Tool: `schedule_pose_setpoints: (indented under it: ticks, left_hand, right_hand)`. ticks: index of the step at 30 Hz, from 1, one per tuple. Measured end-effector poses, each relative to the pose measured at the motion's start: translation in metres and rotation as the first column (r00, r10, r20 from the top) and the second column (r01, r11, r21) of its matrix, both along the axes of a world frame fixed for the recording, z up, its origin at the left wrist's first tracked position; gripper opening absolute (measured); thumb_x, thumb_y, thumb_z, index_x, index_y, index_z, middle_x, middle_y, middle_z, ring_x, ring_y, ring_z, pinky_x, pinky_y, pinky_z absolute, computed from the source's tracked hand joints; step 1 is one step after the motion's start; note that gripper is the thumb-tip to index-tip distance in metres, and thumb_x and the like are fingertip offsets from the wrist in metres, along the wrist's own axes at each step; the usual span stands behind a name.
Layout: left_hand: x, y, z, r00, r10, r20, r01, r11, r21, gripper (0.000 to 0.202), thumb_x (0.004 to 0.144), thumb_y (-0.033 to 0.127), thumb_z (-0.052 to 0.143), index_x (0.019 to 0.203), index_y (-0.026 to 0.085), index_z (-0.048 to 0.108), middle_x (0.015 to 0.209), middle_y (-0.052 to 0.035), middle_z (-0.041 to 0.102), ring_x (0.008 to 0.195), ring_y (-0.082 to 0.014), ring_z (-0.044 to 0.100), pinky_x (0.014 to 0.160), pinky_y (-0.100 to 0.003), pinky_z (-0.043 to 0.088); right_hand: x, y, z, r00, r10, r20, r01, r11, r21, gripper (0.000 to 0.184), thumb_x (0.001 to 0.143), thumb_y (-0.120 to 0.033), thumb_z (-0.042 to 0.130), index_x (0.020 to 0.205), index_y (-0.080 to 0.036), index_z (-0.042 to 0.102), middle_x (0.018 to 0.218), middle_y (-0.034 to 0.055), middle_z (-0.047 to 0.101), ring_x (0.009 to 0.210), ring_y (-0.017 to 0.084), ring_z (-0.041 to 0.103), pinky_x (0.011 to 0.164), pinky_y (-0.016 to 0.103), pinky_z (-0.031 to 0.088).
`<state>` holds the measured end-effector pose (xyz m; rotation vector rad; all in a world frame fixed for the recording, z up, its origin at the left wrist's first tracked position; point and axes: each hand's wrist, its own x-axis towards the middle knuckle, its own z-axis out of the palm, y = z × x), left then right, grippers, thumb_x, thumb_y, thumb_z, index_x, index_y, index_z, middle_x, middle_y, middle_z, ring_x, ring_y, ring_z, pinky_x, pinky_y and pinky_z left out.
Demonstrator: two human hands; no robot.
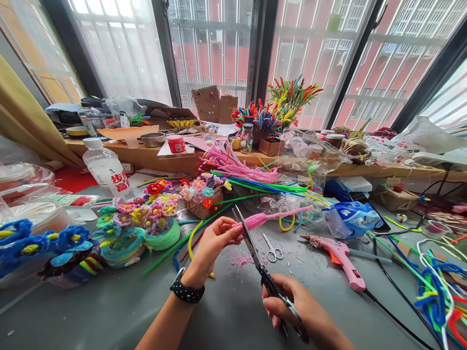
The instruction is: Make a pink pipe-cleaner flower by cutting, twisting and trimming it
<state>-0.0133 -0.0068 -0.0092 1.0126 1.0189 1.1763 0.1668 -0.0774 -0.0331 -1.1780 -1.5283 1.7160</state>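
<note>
Pinching fuzzy pink stem (pixel 260 219) (thin tail), scissors (pixel 252 249) touching

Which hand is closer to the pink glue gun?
Right. The right hand, gripping scissors, is down-left of the glue gun; the left hand, holding a pink pipe cleaner, is farther left.

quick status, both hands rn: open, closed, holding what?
Left hand: closed, pinching the pink pipe cleaner.
Right hand: closed on the black scissors, blades at the pipe cleaner.
</note>
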Motion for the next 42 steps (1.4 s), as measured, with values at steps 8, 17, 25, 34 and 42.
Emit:
schedule_pose_setpoints:
  ticks: [8, 17, 25, 34, 42]
  left_hand:
    - [0.003, -0.002, 0.0, 0.999, 0.047, 0.011, -0.048, 0.998, 0.039, 0.02, 0.061, 0.029, 0.068, 0.07, 0.014, 0.058, 0.061, -0.0003, 0.063, 0.057, -0.0099, 0.058, 0.057, -0.019, 0.046]
    - [0.002, -0.002, 0.0, 0.999, 0.028, -0.019, -0.028, 0.999, 0.028, 0.018, 0.058, 0.028, 0.07, 0.064, 0.013, 0.061, 0.057, 0.0006, 0.06, 0.056, -0.0089, 0.054, 0.057, -0.019, 0.044]
    - [0.004, -0.004, 0.0, 1.0, -0.006, -0.008, 0.006, 1.0, 0.022, 0.02, 0.06, 0.029, 0.069, 0.064, 0.013, 0.059, 0.057, 0.0019, 0.057, 0.055, -0.008, 0.051, 0.057, -0.02, 0.042]
    - [0.005, -0.004, 0.0, 1.0, 0.02, -0.001, -0.019, 0.999, 0.039, 0.021, 0.06, 0.028, 0.069, 0.064, 0.013, 0.056, 0.059, 0.0023, 0.056, 0.055, -0.0075, 0.051, 0.057, -0.02, 0.043]
    - [0.014, -0.005, -0.003, 0.995, 0.098, 0.002, -0.097, 0.986, 0.137, 0.021, 0.065, 0.03, 0.064, 0.074, 0.014, 0.053, 0.062, 0.0024, 0.056, 0.057, -0.0089, 0.053, 0.057, -0.021, 0.045]
  right_hand:
    - [-0.001, 0.001, -0.003, 0.999, -0.043, -0.009, 0.044, 0.999, 0.033, 0.046, 0.055, -0.056, 0.063, 0.068, -0.015, 0.047, 0.06, -0.0027, 0.043, 0.054, 0.009, 0.043, 0.048, 0.021, 0.04]
    - [0.004, 0.001, -0.003, 0.999, 0.018, 0.041, -0.022, 0.995, 0.093, 0.052, 0.056, -0.06, 0.059, 0.074, -0.014, 0.046, 0.064, -0.0015, 0.044, 0.057, 0.009, 0.039, 0.052, 0.021, 0.033]
    - [0.001, 0.0, -0.007, 0.997, -0.013, 0.07, 0.007, 0.996, 0.091, 0.051, 0.056, -0.062, 0.057, 0.071, -0.015, 0.046, 0.061, -0.0024, 0.042, 0.055, 0.009, 0.038, 0.05, 0.021, 0.032]
    - [0.0, 0.0, -0.008, 1.0, -0.001, -0.008, 0.001, 1.0, 0.024, 0.045, 0.059, -0.056, 0.061, 0.07, -0.015, 0.047, 0.061, -0.0023, 0.044, 0.054, 0.009, 0.043, 0.049, 0.02, 0.038]
    - [-0.004, -0.001, -0.005, 0.997, -0.065, 0.051, 0.062, 0.996, 0.062, 0.045, 0.061, -0.056, 0.059, 0.073, -0.014, 0.049, 0.064, -0.0007, 0.046, 0.056, 0.01, 0.044, 0.052, 0.022, 0.038]
